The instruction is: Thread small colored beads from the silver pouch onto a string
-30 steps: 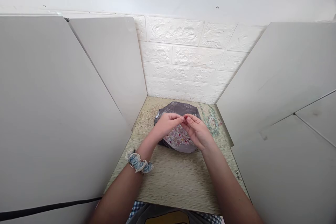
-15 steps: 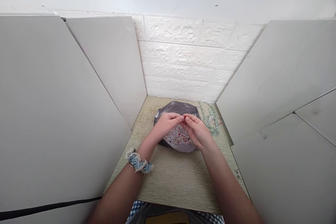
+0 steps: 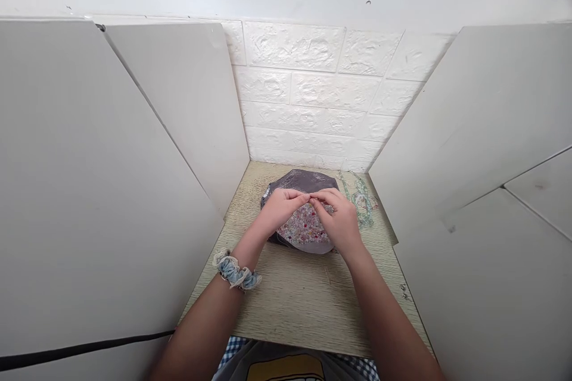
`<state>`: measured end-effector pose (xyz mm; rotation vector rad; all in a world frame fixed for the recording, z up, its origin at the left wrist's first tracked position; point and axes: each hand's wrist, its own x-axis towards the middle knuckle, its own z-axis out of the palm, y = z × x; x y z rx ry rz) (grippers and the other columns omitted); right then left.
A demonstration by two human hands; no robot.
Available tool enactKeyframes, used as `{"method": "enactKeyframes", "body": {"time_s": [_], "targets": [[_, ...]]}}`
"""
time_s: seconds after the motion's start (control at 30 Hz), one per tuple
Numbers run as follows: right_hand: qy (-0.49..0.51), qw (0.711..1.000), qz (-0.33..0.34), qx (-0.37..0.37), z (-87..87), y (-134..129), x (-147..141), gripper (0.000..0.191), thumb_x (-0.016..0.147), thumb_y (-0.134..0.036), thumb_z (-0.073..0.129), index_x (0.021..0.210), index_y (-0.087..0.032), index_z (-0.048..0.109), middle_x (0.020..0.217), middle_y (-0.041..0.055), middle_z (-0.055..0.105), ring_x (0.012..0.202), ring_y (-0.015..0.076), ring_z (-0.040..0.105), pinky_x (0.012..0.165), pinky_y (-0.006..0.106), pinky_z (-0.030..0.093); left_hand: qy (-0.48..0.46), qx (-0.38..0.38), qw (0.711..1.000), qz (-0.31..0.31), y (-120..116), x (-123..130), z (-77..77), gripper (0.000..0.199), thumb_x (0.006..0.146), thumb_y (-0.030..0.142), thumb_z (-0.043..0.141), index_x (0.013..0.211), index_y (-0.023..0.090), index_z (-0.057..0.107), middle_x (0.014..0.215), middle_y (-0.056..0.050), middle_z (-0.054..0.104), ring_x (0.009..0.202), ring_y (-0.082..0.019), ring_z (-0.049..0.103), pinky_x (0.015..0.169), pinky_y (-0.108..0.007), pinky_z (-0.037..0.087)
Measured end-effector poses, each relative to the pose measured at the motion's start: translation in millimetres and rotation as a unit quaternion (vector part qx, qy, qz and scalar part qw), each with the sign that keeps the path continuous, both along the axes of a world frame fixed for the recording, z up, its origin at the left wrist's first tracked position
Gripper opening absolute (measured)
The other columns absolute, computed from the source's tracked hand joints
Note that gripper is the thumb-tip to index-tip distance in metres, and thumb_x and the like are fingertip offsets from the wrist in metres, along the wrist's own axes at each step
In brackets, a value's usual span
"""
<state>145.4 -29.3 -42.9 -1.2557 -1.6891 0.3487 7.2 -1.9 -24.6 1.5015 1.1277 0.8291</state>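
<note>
A dark grey bag (image 3: pixel 308 178) lies open at the back of the wooden table, filled with small pink, white and red beads (image 3: pixel 304 227). Above it, my left hand (image 3: pixel 282 207) is closed, its thumb and finger pinched together; a blue scrunchie (image 3: pixel 236 272) circles that wrist. My right hand (image 3: pixel 340 219) pinches at the same spot, fingertips touching those of my left hand. Whatever lies between the fingertips is too small or hidden to make out. Strings of green beads (image 3: pixel 361 205) rest on the table just right of the bag.
The wooden table (image 3: pixel 304 303) is narrow, with light panels (image 3: pixel 179 113) on the left and right and a white brick-patterned wall (image 3: pixel 313 89) behind. Small metallic bits (image 3: pixel 403 292) lie near its right edge. A black cord (image 3: pixel 89 346) runs at the lower left.
My right hand has turned, its fingers now bent over towards my left fingertips. The red bit seen between the fingertips earlier no longer shows. More of the beads in the bag is visible.
</note>
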Motion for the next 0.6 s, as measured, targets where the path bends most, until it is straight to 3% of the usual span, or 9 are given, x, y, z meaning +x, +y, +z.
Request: {"method": "enactKeyframes", "body": {"time_s": [0.13,0.27,0.5,0.6], "targets": [[-0.033,0.999,-0.010,0.034,0.3,-0.1,1.8,0.014,0.077,-0.023,0.047,0.078,-0.020,0.061,0.081,0.0024,0.057,0.078,0.0120,0.053,0.072,0.025,0.041,0.006,0.000,1.000,-0.001,0.3,0.5,0.5,0.028,0.068,0.038,0.055,0.066,0.011,0.062,0.045,0.004,0.038,0.041,-0.004,0.027,0.041,-0.019,0.020],[-0.013,0.999,0.004,0.041,1.6,-0.9,2.8,0.011,0.075,-0.022,0.051,0.073,-0.020,0.061,0.081,0.0023,0.055,0.079,0.0120,0.053,0.072,0.025,0.041,-0.018,-0.031,0.999,-0.021,-1.5,0.1,2.2,0.031,0.069,0.042,0.053,0.065,0.012,0.057,0.044,0.006,0.034,0.037,-0.003,0.024,0.037,-0.019,0.016],[0.047,0.998,0.034,0.031,4.7,-5.3,-1.6,0.011,0.078,-0.024,0.047,0.071,-0.019,0.055,0.080,0.0019,0.053,0.078,0.0120,0.051,0.071,0.025,0.040,-0.089,-0.058,0.986,-0.129,-3.9,-4.5,3.0,0.032,0.074,0.044,0.046,0.070,0.013,0.053,0.068,-0.002,0.054,0.038,-0.002,0.031,0.035,-0.018,0.019],[0.077,0.997,0.012,0.006,5.7,-5.5,-1.0,0.018,0.082,-0.030,0.039,0.075,-0.019,0.052,0.077,0.0015,0.053,0.074,0.0116,0.050,0.067,0.024,0.039,-0.094,-0.074,0.981,-0.150,-4.2,-8.1,3.5,0.031,0.073,0.043,0.050,0.069,0.013,0.055,0.058,0.000,0.048,0.037,-0.002,0.031,0.035,-0.018,0.018]]}}
